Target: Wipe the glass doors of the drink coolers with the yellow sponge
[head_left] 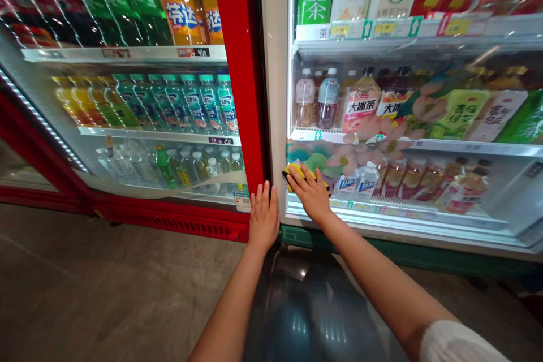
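Note:
My right hand [311,193] presses a yellow cloth with dark edges [293,171] flat against the glass door of the right-hand fridge [278,96], near its lower left corner. The fingers lie spread over the cloth, which shows past the fingertips and beside the hand. Floral decals [365,147] are on the glass around and above it. My left hand [263,218] rests with its fingers extended on the lower edge where the red fridge frame [244,96] meets the white one. Nothing shows in that hand.
Bottled drinks line the shelves behind both glass doors. A dark, shiny surface [314,305] lies below, between my forearms. A green base strip [360,251] runs under the right fridge, and the brown floor [106,288] spreads at left.

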The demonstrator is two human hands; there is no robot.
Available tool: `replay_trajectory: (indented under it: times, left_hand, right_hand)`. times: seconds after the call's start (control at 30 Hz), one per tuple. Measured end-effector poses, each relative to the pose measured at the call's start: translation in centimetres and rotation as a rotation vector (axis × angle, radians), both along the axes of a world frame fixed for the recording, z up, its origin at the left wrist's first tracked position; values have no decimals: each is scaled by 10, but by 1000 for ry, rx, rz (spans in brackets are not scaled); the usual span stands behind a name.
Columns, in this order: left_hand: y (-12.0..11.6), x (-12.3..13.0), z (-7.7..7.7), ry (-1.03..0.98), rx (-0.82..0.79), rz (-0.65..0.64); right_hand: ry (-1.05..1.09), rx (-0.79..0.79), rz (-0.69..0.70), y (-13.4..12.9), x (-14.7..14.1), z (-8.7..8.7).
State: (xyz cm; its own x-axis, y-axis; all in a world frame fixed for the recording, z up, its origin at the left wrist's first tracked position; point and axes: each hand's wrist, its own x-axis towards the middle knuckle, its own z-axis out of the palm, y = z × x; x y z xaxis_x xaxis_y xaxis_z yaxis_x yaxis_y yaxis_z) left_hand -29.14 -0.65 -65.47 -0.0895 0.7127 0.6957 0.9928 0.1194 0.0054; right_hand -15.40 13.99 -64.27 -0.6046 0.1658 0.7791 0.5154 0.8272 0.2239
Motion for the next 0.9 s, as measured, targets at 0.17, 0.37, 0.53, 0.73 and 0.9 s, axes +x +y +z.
replay_trajectory:
  times: [0.17, 0.37, 0.53, 0.73, 0.9]
  left_hand:
    - [9, 8, -7, 11, -12, 9]
    - [22, 25, -14, 29, -16, -37]
    - [34, 43, -11, 33, -24, -51]
    - [48, 66, -19, 43, -56, -69]
    - [60, 83, -17, 69, -47, -118]
  right_hand:
    - [-126, -6, 113, -6, -8, -19]
    - [-90, 26, 30, 16, 65, -21]
    - [40, 43, -56, 26, 71, 3]
    - [-173, 176, 63, 35, 110, -31]
    - [-140, 177, 13, 57, 171, -18]
